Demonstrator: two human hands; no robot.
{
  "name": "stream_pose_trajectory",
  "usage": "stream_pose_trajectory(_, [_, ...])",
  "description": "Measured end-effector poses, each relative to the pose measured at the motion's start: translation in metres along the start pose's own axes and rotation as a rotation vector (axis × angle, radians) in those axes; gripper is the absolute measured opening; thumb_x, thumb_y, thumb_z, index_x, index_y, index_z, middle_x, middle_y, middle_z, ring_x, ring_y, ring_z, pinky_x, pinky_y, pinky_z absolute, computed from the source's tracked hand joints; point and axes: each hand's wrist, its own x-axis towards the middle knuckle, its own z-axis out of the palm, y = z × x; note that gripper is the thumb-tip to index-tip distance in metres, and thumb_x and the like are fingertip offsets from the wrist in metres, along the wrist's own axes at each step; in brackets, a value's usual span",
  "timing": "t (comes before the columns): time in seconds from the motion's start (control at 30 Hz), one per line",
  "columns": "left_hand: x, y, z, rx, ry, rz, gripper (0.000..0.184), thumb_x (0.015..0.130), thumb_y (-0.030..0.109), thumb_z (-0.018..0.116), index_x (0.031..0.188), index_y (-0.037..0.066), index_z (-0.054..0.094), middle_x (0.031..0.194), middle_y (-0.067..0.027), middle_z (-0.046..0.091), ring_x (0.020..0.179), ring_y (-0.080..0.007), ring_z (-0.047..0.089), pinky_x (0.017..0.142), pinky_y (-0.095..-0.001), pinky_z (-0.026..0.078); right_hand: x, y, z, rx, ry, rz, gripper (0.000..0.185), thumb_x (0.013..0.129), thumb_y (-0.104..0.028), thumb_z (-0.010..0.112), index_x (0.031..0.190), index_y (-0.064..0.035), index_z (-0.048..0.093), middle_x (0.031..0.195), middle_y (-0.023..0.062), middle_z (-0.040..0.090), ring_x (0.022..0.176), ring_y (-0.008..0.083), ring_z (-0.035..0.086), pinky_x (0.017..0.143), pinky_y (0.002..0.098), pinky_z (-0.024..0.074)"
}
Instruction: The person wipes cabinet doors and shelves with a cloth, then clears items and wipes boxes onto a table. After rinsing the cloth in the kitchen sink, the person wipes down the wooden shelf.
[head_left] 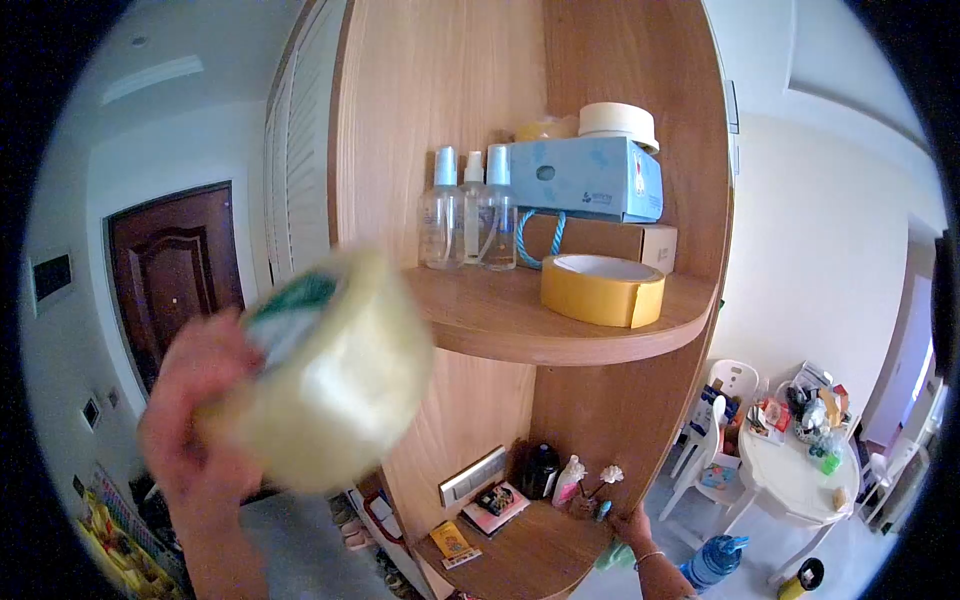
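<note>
A wide roll of clear tape is held up at the left, blurred by motion, with my left hand gripping its side and core. My right hand is low at the right edge of the wooden shelf unit, beside a pale green cloth; its fingers are partly hidden. On the upper shelf lies a yellow tape roll. Behind it a blue box rests on a brown box, with a white tape roll on top.
Three clear spray bottles stand on the upper shelf. The lower shelf holds a yellow packet, a black bottle and white flowers. At the right are a cluttered white table, a chair and a blue water jug.
</note>
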Motion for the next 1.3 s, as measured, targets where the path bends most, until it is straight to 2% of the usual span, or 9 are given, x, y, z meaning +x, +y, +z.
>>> stream_pose_trajectory(0.1, [-0.054,0.008,-0.018,-0.032,-0.214,0.140,0.052,0.068,0.049,0.072,0.094,0.005,0.062,0.089,-0.0086,0.058,0.088,-0.0239,0.056,0.087,-0.0444,0.039,0.012,0.012,0.005,0.032,-0.010,0.028,0.071,0.071,-0.033,0.073,0.128,-0.0121,0.036,0.110,0.0210,0.060,0.105,0.0385,0.057,0.084,0.0435,0.0468])
stream_pose_trajectory(0.2, [-0.131,-0.004,0.012,-0.267,-0.610,-0.136,0.046,0.072,0.043,0.072,0.097,0.005,0.063,0.097,-0.0109,0.058,0.096,-0.0278,0.055,0.091,-0.0465,0.037,0.019,0.051,0.010,-0.125,0.000,-0.046,0.063,0.072,-0.033,0.070,0.125,-0.0124,0.042,0.102,0.0220,0.063,0.099,0.0422,0.058,0.080,0.0474,0.0479])
stream_pose_trajectory(0.3, [-0.216,-0.021,0.064,-0.443,-0.901,-0.347,0.042,0.076,0.037,0.071,0.102,0.006,0.061,0.106,-0.0131,0.057,0.103,-0.0314,0.052,0.095,-0.0491,0.035,-0.025,-0.082,-0.072,-0.540,-0.076,-0.113,0.057,0.075,-0.028,0.066,0.124,-0.0099,0.044,0.106,0.0213,0.061,0.096,0.0384,0.060,0.078,0.0482,0.0498])
stream_pose_trajectory(0.37, [-0.278,-0.027,0.108,-0.410,-0.943,-0.308,0.043,0.076,0.033,0.071,0.107,0.006,0.059,0.108,-0.0143,0.055,0.106,-0.0329,0.050,0.098,-0.0506,0.031,-0.032,-0.152,-0.126,-0.712,0.081,-0.054,0.026,0.080,-0.023,0.059,0.103,-0.0110,0.061,0.092,0.0155,0.066,0.081,0.0355,0.064,0.071,0.0478,0.0508])
stream_pose_trajectory(0.47, [-0.351,-0.027,0.149,-0.283,-1.067,-0.167,0.043,0.074,0.029,0.071,0.108,0.007,0.056,0.106,-0.0145,0.054,0.106,-0.0334,0.047,0.099,-0.0509,0.028,-0.081,-0.241,-0.211,-0.259,0.753,-0.839,0.017,0.086,-0.024,0.061,0.091,-0.0087,0.065,0.079,0.0118,0.064,0.069,0.0246,0.063,0.061,0.0368,0.0491])
stream_pose_trajectory(0.53, [-0.358,-0.018,0.163,-0.283,-0.934,-0.114,0.043,0.074,0.027,0.069,0.107,0.007,0.053,0.102,-0.0140,0.052,0.102,-0.0333,0.047,0.097,-0.0519,0.029,-0.135,-0.315,-0.242,-0.108,0.791,-0.811,0.016,0.087,-0.019,0.064,0.098,-0.0075,0.066,0.064,-0.0041,0.053,0.060,0.0036,0.046,0.056,0.0206,0.0379])
stream_pose_trajectory(0.7, [-0.364,-0.009,0.184,-0.345,-0.930,-0.140,0.045,0.072,0.022,0.070,0.108,0.005,0.049,0.103,-0.0133,0.049,0.103,-0.0311,0.047,0.099,-0.0523,0.029,-0.167,-0.403,-0.246,-0.114,0.818,-1.374,0.036,0.093,-0.027,0.055,0.119,-0.0025,0.057,0.095,0.0093,0.065,0.079,0.0104,0.062,0.065,0.0234,0.0513])
stream_pose_trajectory(0.9, [-0.375,-0.032,0.199,-0.228,-0.937,-0.149,0.040,0.073,0.019,0.070,0.106,0.006,0.053,0.107,-0.0120,0.052,0.109,-0.0287,0.047,0.102,-0.0498,0.028,-0.168,-0.430,-0.236,-0.409,0.616,-1.650,0.037,0.092,-0.028,0.056,0.116,0.0003,0.059,0.090,0.0104,0.065,0.075,0.0121,0.062,0.062,0.0238,0.0527])
stream_pose_trajectory(1.3, [-0.377,-0.047,0.208,-0.093,-0.879,-0.230,0.042,0.073,0.013,0.069,0.111,0.003,0.052,0.114,-0.0126,0.053,0.118,-0.0295,0.044,0.104,-0.0477,0.029,-0.234,-0.344,-0.266,-0.092,0.477,-1.272,0.019,0.082,-0.019,0.066,0.096,-0.0059,0.066,0.088,0.0091,0.065,0.080,0.0225,0.062,0.069,0.0322,0.0518])
